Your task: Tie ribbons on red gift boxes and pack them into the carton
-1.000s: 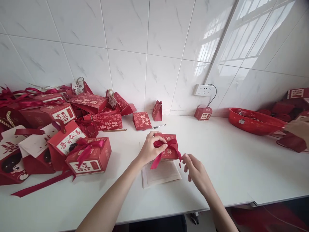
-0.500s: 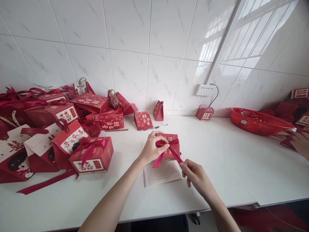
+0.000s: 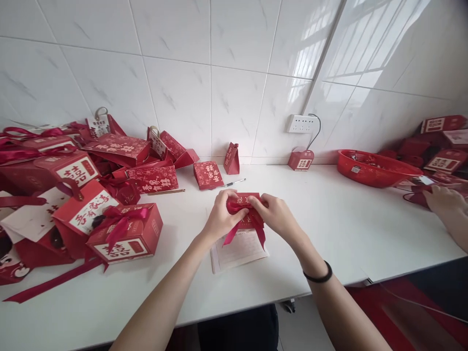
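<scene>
A small red gift box (image 3: pixel 244 199) stands on a white paper sheet (image 3: pixel 237 251) in the middle of the white table (image 3: pixel 329 234). A dark red ribbon (image 3: pixel 244 220) is tied over its top, with two tails hanging down the front. My left hand (image 3: pixel 221 219) pinches the ribbon's left loop. My right hand (image 3: pixel 276 214) pinches the right loop. Both hands meet over the box top and hide most of it.
A heap of red gift boxes and bags (image 3: pixel 73 180) fills the table's left, one with a bow (image 3: pixel 126 233). A pen (image 3: pixel 234 183), a pencil (image 3: pixel 164 192), a wall socket (image 3: pixel 302 124) and a red basin (image 3: pixel 376 168) lie behind. Another person's hand (image 3: pixel 444 202) rests far right.
My right hand let go of the ribbon tail it was pulling toward me and moved up onto the bow beside my left hand. The view shifted slightly.
</scene>
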